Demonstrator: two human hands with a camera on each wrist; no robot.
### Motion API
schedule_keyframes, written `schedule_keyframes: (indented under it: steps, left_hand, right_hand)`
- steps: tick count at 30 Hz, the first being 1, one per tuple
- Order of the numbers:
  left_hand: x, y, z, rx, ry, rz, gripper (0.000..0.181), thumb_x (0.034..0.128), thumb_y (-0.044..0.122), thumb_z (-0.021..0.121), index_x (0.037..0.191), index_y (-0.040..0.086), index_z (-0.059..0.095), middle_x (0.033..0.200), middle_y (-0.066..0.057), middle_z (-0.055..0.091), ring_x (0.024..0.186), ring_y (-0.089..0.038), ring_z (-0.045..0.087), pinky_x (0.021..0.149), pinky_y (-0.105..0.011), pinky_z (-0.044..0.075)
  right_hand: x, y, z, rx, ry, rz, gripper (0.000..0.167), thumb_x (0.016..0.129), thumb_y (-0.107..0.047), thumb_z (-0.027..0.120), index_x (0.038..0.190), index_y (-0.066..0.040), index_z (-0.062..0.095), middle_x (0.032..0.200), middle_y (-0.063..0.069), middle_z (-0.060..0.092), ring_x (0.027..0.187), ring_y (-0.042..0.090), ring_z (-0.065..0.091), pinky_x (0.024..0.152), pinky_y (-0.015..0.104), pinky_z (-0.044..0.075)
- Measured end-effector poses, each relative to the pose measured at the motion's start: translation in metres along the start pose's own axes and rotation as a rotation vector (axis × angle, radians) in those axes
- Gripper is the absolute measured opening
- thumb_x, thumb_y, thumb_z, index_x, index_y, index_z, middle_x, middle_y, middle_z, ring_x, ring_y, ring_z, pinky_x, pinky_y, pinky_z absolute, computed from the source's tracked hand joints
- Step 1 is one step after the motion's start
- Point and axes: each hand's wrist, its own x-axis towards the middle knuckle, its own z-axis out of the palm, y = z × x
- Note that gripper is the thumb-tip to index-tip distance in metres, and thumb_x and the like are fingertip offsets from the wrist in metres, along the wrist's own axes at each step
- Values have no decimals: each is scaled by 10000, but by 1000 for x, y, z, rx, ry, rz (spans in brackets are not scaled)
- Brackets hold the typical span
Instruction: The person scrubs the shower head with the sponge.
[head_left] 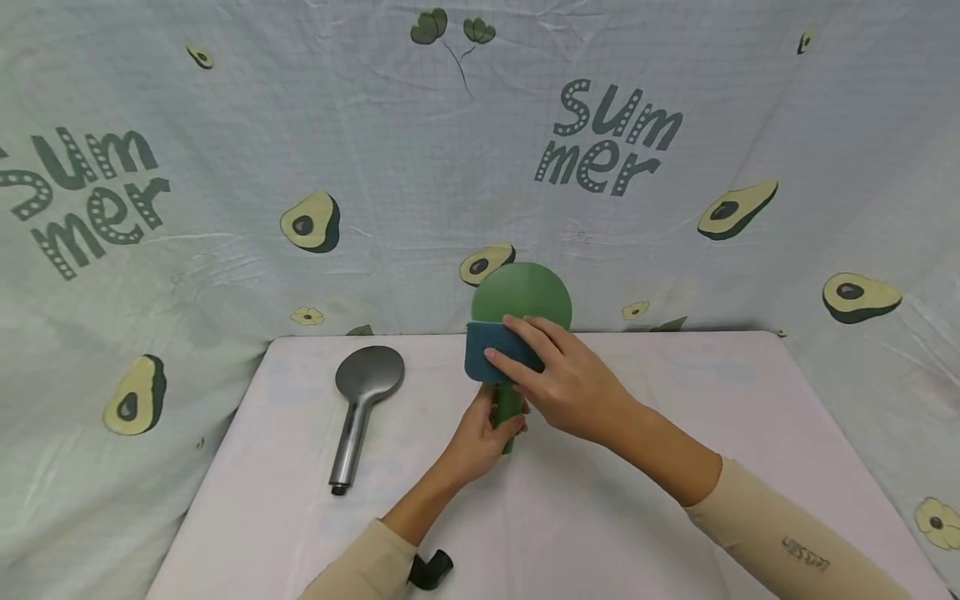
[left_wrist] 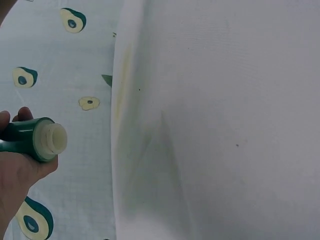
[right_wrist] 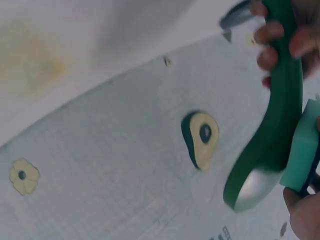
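My left hand (head_left: 476, 437) grips the handle of a green shower head (head_left: 525, 287), its round head tilted up above the table's far edge. The pale threaded-looking end of the green handle (left_wrist: 20, 137) sticks out of the left fist in the left wrist view. In my right hand (head_left: 573, 379) is a blue sponge (head_left: 482, 354), its fingers spread over one face. Seen from the right wrist, the sponge (right_wrist: 301, 150) lies against the shower head (right_wrist: 277, 115) where handle and head meet. The right palm and part of the thumb are hidden in the head view.
To the left on the pinkish-white table (head_left: 637, 517) lies a grey shower head (head_left: 367, 379). A small black elbow-shaped piece (head_left: 432, 571) is near the front, partly covered by the left sleeve. Behind hangs a cloth (head_left: 420, 150) printed with avocados.
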Motion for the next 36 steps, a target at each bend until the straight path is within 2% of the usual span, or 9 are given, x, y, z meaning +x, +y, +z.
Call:
schedule_keyframes:
  steps: [2, 9, 13, 18, 23, 28, 32, 36]
  left_hand:
    - [1, 1, 1, 6, -4, 9, 568, 1037, 5, 562, 1536, 64, 299, 1190, -173, 612, 999, -243, 655, 890, -272, 562]
    - [0, 0, 6, 21, -37, 12, 470, 1016, -30, 584, 1429, 63, 380, 1146, -183, 633, 972, -209, 660, 877, -258, 542]
    - [-1, 0, 6, 23, -38, 22, 458, 1012, -48, 580, 1412, 60, 387, 1145, -233, 629, 970, -244, 660, 876, -260, 535]
    - [-2, 0, 4, 38, -44, 20, 469, 1016, -33, 582, 1430, 62, 381, 1149, -224, 632, 968, -230, 660, 880, -263, 543]
    - [-2, -2, 0, 36, -22, 5, 499, 1027, -13, 570, 1471, 49, 351, 1151, -192, 626, 951, -190, 651, 865, -259, 556]
    - [-2, -4, -1, 34, 4, 24, 510, 1037, 1, 548, 1496, 5, 326, 1154, -205, 613, 943, -189, 632, 854, -258, 559]
    - [0, -2, 0, 29, 44, 55, 446, 1045, 5, 524, 1461, -13, 363, 1138, -204, 601, 923, -183, 610, 835, -270, 553]
    - [2, 2, 1, 11, 95, 61, 429, 1051, 14, 508, 1447, 23, 343, 1082, -160, 569, 885, -169, 569, 796, -273, 522]
  right_hand:
    - [8, 10, -5, 41, 10, 41, 559, 929, -228, 794, 1451, -168, 604, 1529, 243, 481, 1355, 416, 516, 1111, 501, 500]
    - [29, 51, -20, 212, 42, 258, 548, 978, -190, 729, 1496, -178, 553, 1575, 254, 406, 1389, 469, 450, 1137, 584, 438]
    - [32, 61, -23, 248, 41, 297, 530, 981, -197, 724, 1486, -182, 563, 1583, 245, 401, 1396, 480, 443, 1141, 606, 422]
    - [24, 51, -18, 230, 51, 225, 544, 954, -182, 759, 1469, -171, 586, 1561, 266, 422, 1365, 490, 469, 1124, 594, 447]
    - [9, 23, -5, 145, 27, 105, 559, 922, -208, 802, 1447, -188, 609, 1517, 262, 467, 1298, 450, 532, 1082, 551, 505]
    - [-8, -4, 8, 58, 18, 17, 547, 892, -269, 835, 1401, -205, 647, 1469, 243, 525, 1249, 409, 577, 1040, 491, 550]
    - [-13, -11, 10, 52, 27, -8, 575, 870, -277, 855, 1400, -209, 643, 1459, 237, 532, 1262, 392, 574, 1053, 466, 545]
    - [-11, -3, 5, 104, 38, 40, 608, 872, -243, 853, 1426, -209, 607, 1487, 247, 491, 1301, 416, 543, 1072, 511, 525]
